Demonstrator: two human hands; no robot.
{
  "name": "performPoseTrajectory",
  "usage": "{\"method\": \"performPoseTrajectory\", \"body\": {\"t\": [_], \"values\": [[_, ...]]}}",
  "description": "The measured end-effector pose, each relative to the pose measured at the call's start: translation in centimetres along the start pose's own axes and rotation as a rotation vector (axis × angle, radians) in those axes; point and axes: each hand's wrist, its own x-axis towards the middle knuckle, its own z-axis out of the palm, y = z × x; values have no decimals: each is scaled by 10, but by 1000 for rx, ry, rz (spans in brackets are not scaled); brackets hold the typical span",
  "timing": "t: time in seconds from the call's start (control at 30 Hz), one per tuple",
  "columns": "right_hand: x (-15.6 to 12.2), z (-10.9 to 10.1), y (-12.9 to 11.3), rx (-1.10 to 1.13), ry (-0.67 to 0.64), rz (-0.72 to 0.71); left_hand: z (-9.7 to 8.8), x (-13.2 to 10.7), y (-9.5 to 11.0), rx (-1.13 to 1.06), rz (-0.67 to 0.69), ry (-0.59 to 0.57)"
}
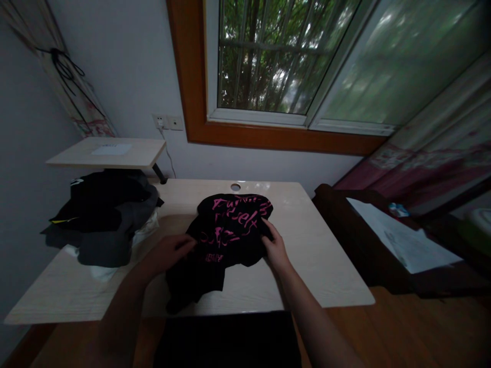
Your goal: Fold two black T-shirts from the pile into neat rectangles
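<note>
A person's right hand point(274, 245), thumb and fingers set narrow about a fold, grips the right edge of a black shirt point(226, 240), while the left hand point(174, 251) curls at its opposite edge, fingertips meeting the cloth; whether they pinch it cannot be told. The shirt lies rumpled near the middle of a table point(318, 276), a loose flap trailing toward the near edge. It looks light, limp and hard to break, likely a soft knit that creases rather than slips; the outer edges, where the hands are, seem the surest hold, with two layers taken together so that neither slides. Pink lettering point(245, 220), brushlike and broken by wrinkles, crosses its matte front and may be slightly stiffer than the plain fabric. The table beneath is pale and smooth, with a faint wood grain and a round hole point(235, 187) near the far edge. To the left slumps a pile point(103, 225) of black, gray and white clothes, partly under a flat, pale shelf point(141, 153). Farther out, a brown frame point(245, 135) borders the window point(268, 61), and a patterned curtain point(460, 122) hangs in folds at right.
</note>
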Motion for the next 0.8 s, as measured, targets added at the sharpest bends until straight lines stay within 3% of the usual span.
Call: {"method": "performPoseTrajectory", "body": {"t": [0.07,0.13,0.23,0.33,0.43,0.5,0.63,0.7,0.77,0.8], "values": [[0,-2,-1,12,17,1,1,26,-5,26,16,283],[2,-5,-5,7,36,-4,9,52,-13,68,17,414],[12,-14,-17,-12,89,-41,27,78,-24,125,19,393],[32,-32,-33,-115,124,-144,42,86,-28,156,-2,334],[56,-53,-50,-237,116,-246,46,84,-30,157,-11,316],[71,-67,-63,-309,120,-310,39,78,-34,147,-8,377],[88,-83,-88,-406,139,-404,5,56,-43,111,-13,663],[88,-83,-95,-409,155,-413,-14,35,-46,96,-6,707],[83,-78,-94,-392,121,-398,-28,11,-48,58,-6,598],[79,-76,-91,-385,76,-375,-32,-2,-49,11,-18,455]]}}
